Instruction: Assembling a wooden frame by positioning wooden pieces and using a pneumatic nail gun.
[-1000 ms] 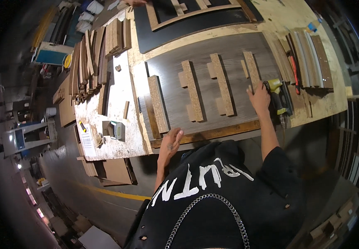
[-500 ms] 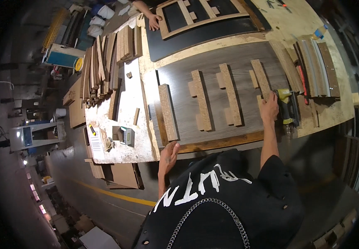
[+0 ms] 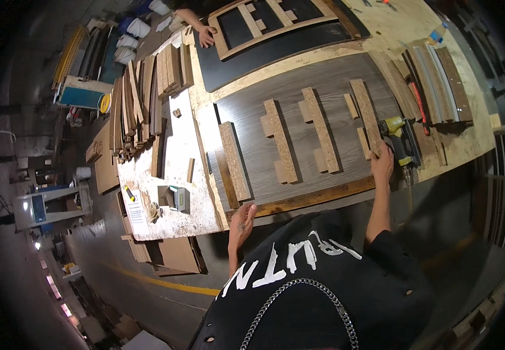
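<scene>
A grey wood-grain panel [image 3: 299, 140] lies before me with several chipboard strips on it, small blocks set beside some of them. My right hand [image 3: 382, 162] has its fingers closed around the near end of the rightmost chipboard strip [image 3: 364, 108]. Close to that hand, a yellow-green and black nail gun [image 3: 397, 137] lies at the panel's right side. At the near left corner, my left hand [image 3: 242, 224] rests with fingers extended by the end of a dark brown edge strip [image 3: 310, 201]; its fingertips are partly hidden. The leftmost chipboard strip [image 3: 235, 160] ends just beyond it.
Across the table, another person's hand [image 3: 205, 37] touches a wooden frame [image 3: 264, 36] on a black panel. Stacked wood strips [image 3: 138, 99] are at left, near a small open box [image 3: 173, 198]. More strips [image 3: 439, 81] and a red-handled tool [image 3: 418, 99] lie at right.
The view has shifted slightly. My right hand is still on the rightmost strip, and a narrow gap now shows between that strip and its far block. My left hand stays at the corner.
</scene>
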The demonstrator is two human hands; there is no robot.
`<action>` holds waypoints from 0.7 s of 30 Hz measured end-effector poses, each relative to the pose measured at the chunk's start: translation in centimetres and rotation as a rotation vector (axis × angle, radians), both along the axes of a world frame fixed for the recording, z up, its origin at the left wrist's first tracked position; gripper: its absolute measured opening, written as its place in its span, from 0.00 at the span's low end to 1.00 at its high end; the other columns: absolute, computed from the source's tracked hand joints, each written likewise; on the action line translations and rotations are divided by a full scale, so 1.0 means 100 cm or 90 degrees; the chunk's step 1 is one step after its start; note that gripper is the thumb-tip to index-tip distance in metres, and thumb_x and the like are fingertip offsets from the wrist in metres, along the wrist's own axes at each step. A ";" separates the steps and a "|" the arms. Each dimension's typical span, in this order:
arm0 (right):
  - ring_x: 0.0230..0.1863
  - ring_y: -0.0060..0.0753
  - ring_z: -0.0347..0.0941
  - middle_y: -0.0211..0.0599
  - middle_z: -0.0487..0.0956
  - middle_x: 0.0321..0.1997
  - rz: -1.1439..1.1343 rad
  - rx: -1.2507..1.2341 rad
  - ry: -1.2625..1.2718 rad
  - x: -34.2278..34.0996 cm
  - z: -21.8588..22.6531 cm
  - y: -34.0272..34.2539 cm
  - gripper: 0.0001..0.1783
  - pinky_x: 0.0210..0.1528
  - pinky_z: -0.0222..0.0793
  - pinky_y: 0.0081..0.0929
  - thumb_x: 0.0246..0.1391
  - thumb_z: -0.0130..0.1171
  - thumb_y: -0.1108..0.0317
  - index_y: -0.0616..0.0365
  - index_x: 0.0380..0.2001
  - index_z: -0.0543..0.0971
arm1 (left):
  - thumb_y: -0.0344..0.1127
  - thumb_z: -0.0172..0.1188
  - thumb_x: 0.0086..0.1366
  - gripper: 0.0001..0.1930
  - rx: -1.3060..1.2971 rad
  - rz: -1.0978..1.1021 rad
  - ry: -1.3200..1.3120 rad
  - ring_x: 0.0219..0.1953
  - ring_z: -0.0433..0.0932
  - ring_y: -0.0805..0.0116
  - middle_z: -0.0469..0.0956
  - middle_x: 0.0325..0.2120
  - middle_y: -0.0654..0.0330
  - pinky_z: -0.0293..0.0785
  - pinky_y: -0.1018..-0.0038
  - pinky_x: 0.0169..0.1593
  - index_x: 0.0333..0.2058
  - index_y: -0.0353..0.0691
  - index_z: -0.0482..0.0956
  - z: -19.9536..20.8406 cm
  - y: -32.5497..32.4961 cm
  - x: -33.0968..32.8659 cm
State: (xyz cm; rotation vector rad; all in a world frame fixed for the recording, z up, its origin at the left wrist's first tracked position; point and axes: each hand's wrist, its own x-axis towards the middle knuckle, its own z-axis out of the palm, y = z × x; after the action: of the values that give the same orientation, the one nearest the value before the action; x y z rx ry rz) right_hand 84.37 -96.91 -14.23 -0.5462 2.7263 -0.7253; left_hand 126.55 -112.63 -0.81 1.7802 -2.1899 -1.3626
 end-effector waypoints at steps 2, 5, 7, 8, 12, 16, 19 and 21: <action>0.62 0.54 0.64 0.47 0.71 0.61 0.010 -0.052 -0.032 -0.010 0.000 -0.004 0.30 0.62 0.62 0.48 0.55 0.63 0.64 0.53 0.61 0.69 | 0.51 0.50 0.71 0.26 -0.017 -0.033 0.004 0.40 0.80 0.54 0.81 0.35 0.44 0.74 0.67 0.45 0.47 0.29 0.76 -0.004 -0.004 -0.004; 0.60 0.54 0.66 0.49 0.73 0.59 0.040 -0.002 -0.033 -0.020 0.003 -0.010 0.32 0.62 0.63 0.44 0.53 0.64 0.65 0.54 0.62 0.67 | 0.51 0.50 0.70 0.26 -0.022 -0.058 0.003 0.39 0.80 0.54 0.80 0.35 0.45 0.73 0.67 0.45 0.46 0.29 0.77 -0.010 -0.010 -0.005; 0.63 0.51 0.64 0.43 0.69 0.64 0.110 -0.027 -0.052 -0.023 -0.001 -0.005 0.34 0.63 0.62 0.42 0.53 0.65 0.65 0.55 0.63 0.67 | 0.52 0.50 0.70 0.25 -0.038 -0.056 0.027 0.37 0.79 0.57 0.80 0.34 0.47 0.73 0.68 0.43 0.46 0.30 0.77 -0.025 -0.018 0.004; 0.63 0.51 0.64 0.43 0.69 0.64 0.110 -0.020 -0.055 -0.023 0.001 -0.004 0.34 0.63 0.62 0.42 0.53 0.65 0.65 0.55 0.63 0.67 | 0.52 0.50 0.70 0.26 -0.041 -0.038 0.035 0.37 0.78 0.59 0.80 0.34 0.48 0.73 0.69 0.43 0.46 0.30 0.77 -0.022 -0.017 0.007; 0.66 0.45 0.63 0.41 0.68 0.65 0.076 -0.093 -0.184 -0.034 0.004 0.013 0.35 0.65 0.61 0.42 0.53 0.65 0.66 0.54 0.64 0.65 | 0.56 0.51 0.69 0.30 0.014 -0.002 0.041 0.40 0.77 0.62 0.80 0.37 0.50 0.72 0.70 0.44 0.51 0.28 0.74 -0.001 -0.020 0.000; 0.64 0.44 0.65 0.45 0.69 0.64 0.086 -0.138 -0.243 -0.040 0.009 0.023 0.41 0.63 0.63 0.42 0.48 0.69 0.69 0.52 0.65 0.63 | 0.56 0.51 0.69 0.30 0.023 0.030 -0.017 0.41 0.77 0.62 0.80 0.37 0.48 0.72 0.70 0.46 0.51 0.28 0.74 -0.004 -0.012 0.000; 0.63 0.45 0.66 0.41 0.69 0.64 0.106 -0.084 -0.306 -0.034 0.020 0.024 0.41 0.64 0.63 0.41 0.47 0.69 0.69 0.48 0.65 0.64 | 0.56 0.51 0.69 0.31 0.035 0.032 -0.011 0.43 0.77 0.60 0.79 0.40 0.46 0.71 0.69 0.49 0.51 0.28 0.74 -0.008 -0.005 0.003; 0.61 0.46 0.66 0.35 0.70 0.64 0.253 -0.109 -0.042 -0.030 0.007 0.033 0.40 0.64 0.64 0.41 0.46 0.69 0.69 0.40 0.64 0.65 | 0.55 0.51 0.69 0.30 0.026 0.016 -0.022 0.46 0.78 0.59 0.79 0.42 0.45 0.72 0.67 0.51 0.52 0.29 0.74 -0.008 -0.001 -0.001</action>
State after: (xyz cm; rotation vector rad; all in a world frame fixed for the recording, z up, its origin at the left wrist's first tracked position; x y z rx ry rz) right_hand 81.41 -93.61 -13.58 -1.0441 2.3979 -0.8523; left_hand 126.41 -112.75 -1.63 1.8534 -2.1638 -1.3923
